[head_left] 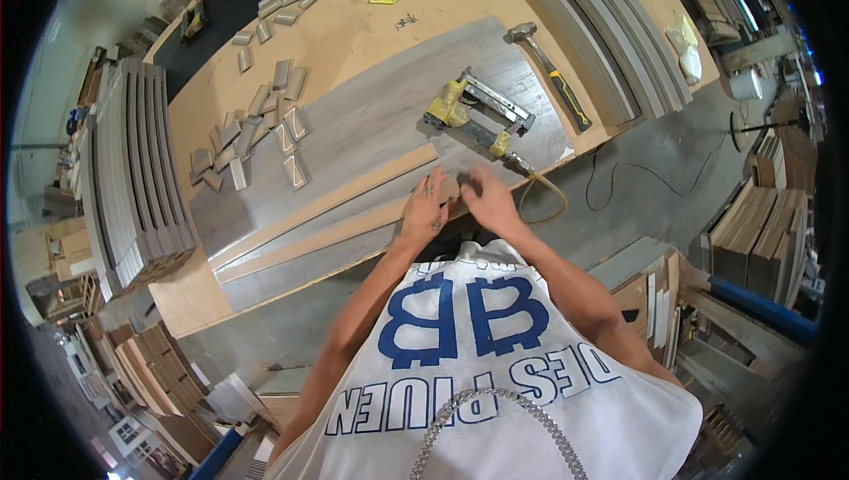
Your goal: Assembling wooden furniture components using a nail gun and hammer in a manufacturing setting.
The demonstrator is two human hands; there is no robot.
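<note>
Fingers of the left hand [426, 201] lie extended and close together over the right-hand end of a long, narrow, tan-faced strip [327, 237], which runs off to that hand's left along the near edge of a grey wood-grain board [380, 99]. Just beside it, the right hand [489, 201] is half curled near the same end; I cannot tell whether it pinches the strip. Ahead of the left hand, a second long tan-faced strip [336, 204] slants close to the first. Ahead of the right hand rests a yellow-and-grey nail gun [448, 104], with a steel-headed hammer [550, 73] farther right. Small grey blocks [232, 133] lie scattered well to the left.

The step looks like positioning the nearer strip; the next move probably calls for steadying its end and checking its alignment before fastening.
</note>
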